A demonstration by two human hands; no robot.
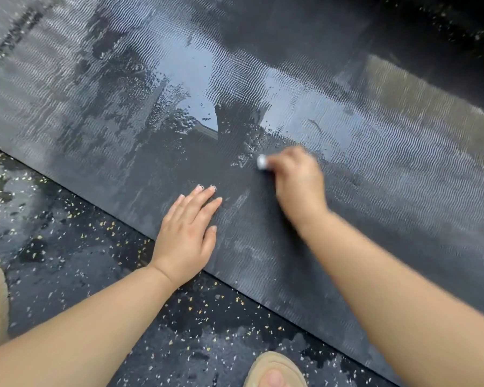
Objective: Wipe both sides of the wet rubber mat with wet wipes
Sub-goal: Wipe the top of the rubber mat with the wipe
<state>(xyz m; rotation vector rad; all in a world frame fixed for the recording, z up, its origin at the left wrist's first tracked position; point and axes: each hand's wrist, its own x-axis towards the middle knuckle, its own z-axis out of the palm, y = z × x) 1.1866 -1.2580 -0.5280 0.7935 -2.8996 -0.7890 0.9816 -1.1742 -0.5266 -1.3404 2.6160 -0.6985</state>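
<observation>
From my remote seat I judge this to be side 1 of 2, mid-wipe. The rubber mat [375, 169] lies flat on the speckled floor [67, 247], wavy-ribbed face up. Its long axis runs from 10 o'clock to 4 o'clock; both ends are out of view, so I cannot tell which end leads.

The left hand [186, 236] is released, its fingers straight and pressing the mat just inside the near edge. The right hand [294, 180] has its fingers clenched round a small white wet wipe [262, 162] that touches the mat at the edge of a duller patch.

Shiny pooled water sits toward 12 o'clock of the wipe. I judge the next move calls for strokes that way, with the left hand pinning the mat so it cannot slide. The underside looks undone, so a flip should follow.

A tan sandal [274, 370] stands at 6 o'clock.
</observation>
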